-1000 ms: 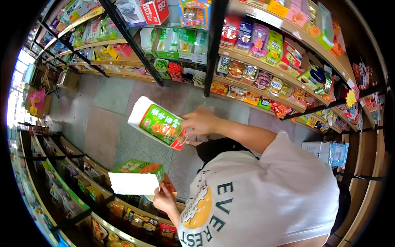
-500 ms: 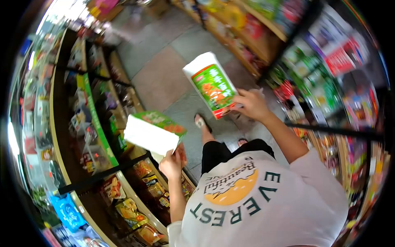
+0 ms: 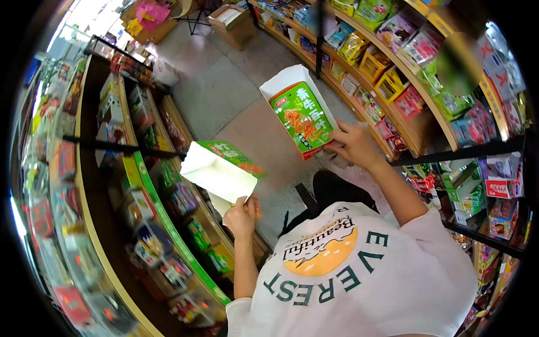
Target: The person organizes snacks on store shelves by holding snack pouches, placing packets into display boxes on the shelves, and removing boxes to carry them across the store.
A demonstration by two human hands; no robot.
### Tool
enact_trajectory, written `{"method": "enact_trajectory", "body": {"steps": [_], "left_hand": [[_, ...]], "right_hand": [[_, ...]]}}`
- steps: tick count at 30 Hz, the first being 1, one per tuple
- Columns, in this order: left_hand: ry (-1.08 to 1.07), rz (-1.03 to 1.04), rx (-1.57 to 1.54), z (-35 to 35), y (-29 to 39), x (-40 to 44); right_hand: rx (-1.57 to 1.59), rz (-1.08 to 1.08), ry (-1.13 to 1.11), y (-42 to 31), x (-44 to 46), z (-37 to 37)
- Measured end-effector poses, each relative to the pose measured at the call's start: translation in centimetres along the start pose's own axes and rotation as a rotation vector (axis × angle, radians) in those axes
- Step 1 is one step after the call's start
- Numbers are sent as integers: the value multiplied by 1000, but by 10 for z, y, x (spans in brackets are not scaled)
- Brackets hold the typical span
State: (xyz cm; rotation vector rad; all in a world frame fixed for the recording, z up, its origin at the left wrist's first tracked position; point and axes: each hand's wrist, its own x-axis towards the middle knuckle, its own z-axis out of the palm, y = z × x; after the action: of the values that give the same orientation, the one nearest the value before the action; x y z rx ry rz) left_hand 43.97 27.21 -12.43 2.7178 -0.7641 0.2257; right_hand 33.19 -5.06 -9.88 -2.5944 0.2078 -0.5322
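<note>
My left hand [image 3: 242, 216] pinches the lower edge of an open cardboard box [image 3: 216, 194]. The box is tilted with its pale, bare inside facing me, and green printed card shows on its far side. My right hand [image 3: 355, 145] grips the lower right corner of a second cardboard box [image 3: 301, 118], which has a green front with white lettering, a food picture and a red bottom edge. A white flap stands at its top. Something clear and crumpled shows by the right fingers, too blurred to name. The two boxes are apart, held above the floor.
Shelves of packaged snacks [image 3: 163, 247] run along my left, with clear tubs [image 3: 84, 264] beyond. On the right stand more snack shelves [image 3: 387, 73] and a black metal rail [image 3: 483, 233]. Grey and reddish floor tiles [image 3: 247, 123] lead to a cardboard carton [image 3: 233, 28] ahead.
My view has shifted forward along the aisle, and my feet have gone out of sight. Both hands still hold their boxes, now slightly further right in view.
</note>
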Motion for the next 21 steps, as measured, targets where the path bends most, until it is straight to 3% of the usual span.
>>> {"method": "enact_trajectory", "body": {"steps": [4,6,8,12,21], "left_hand": [[28,65,18,31,-33,117],[51,27,38,41,-44,164],[-14,-51,77,57,-61,211],[-176,-232,160,79,-106,307],[-155,-435,169,101,-205,498]], "right_hand": [[8,-42,78,41,105,38],[49,-20,-13,55,159,49],[44,-90,37,78,215,72],[241,-1,0,118,344,131],[279,-98,-85,142,637,235]]}}
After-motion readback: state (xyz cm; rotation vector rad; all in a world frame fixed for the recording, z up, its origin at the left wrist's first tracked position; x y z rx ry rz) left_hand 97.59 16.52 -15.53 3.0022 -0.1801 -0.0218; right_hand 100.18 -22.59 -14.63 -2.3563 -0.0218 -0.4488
